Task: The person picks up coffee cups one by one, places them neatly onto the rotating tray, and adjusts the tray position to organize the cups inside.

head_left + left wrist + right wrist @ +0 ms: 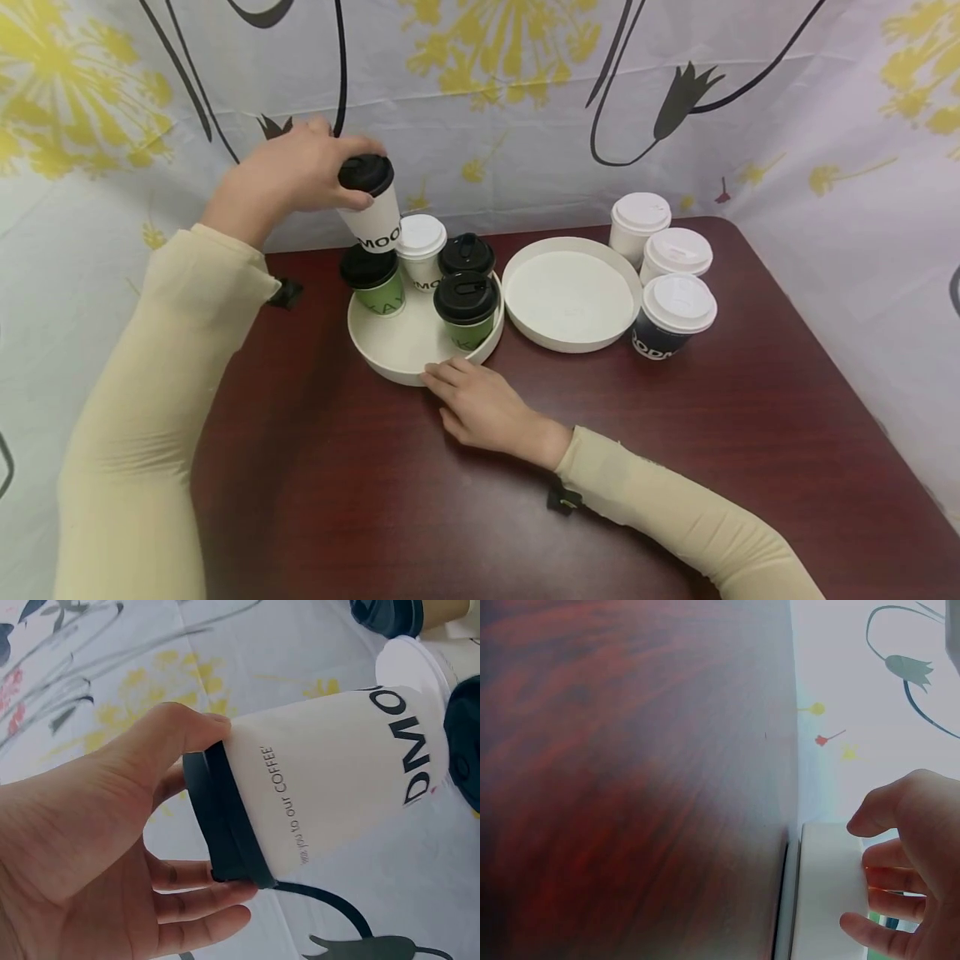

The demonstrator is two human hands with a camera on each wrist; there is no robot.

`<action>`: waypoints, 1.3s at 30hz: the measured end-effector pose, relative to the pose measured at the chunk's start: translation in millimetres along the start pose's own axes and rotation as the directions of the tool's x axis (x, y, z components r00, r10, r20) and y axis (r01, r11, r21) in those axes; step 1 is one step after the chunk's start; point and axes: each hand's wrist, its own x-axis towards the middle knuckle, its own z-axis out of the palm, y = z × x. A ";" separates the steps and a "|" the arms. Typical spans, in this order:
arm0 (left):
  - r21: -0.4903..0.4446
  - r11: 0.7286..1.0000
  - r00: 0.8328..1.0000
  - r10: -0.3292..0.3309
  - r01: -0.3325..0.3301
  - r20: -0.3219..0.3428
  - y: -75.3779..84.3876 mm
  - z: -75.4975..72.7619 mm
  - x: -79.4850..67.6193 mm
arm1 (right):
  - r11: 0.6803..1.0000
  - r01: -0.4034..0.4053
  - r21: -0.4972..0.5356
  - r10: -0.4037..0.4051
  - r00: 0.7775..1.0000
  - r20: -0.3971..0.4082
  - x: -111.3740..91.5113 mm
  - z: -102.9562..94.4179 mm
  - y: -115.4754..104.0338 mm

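My left hand point(303, 171) holds a white paper cup point(378, 218) with a black lid point(366, 173), fingers and thumb around the lid. The cup hangs tilted above the left round tray point(390, 364); dark lettering shows on its side in the left wrist view. In that tray stand a green cup point(382, 298) with a black lid, a white-lidded cup point(422, 242), another black-lidded cup point(467, 252) and a green black-lidded cup point(465, 312) near the front. My right hand point(487, 408) rests its fingers on the tray's front rim, beside the tray wall point(829, 892) in the right wrist view.
A second round white tray point(573, 296) sits right of the first, with no cups in it. Beyond it, three white-lidded cups stand in a row, the nearest a dark cup point(660, 337). Patterned cloth point(510, 167) hangs behind the dark red table point(360, 483).
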 end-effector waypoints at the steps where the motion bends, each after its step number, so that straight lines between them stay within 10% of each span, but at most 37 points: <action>1: 0.007 1.000 1.000 0.005 -0.005 0.008 3.0 -0.3 -1.8 | 1.000 0.000 0.001 0.000 1.000 0.000 0.2 0.0 -0.1; 18: 0.064 0.993 0.995 0.101 -0.100 -0.004 42.2 7.7 -38.1 | 1.000 0.004 -0.005 -0.004 1.000 -0.003 0.6 1.9 -0.1; 39: 0.036 0.990 0.989 0.136 -0.138 0.049 53.0 48.1 -49.9 | 1.000 -0.006 -0.001 0.006 1.000 0.013 0.7 1.7 -0.2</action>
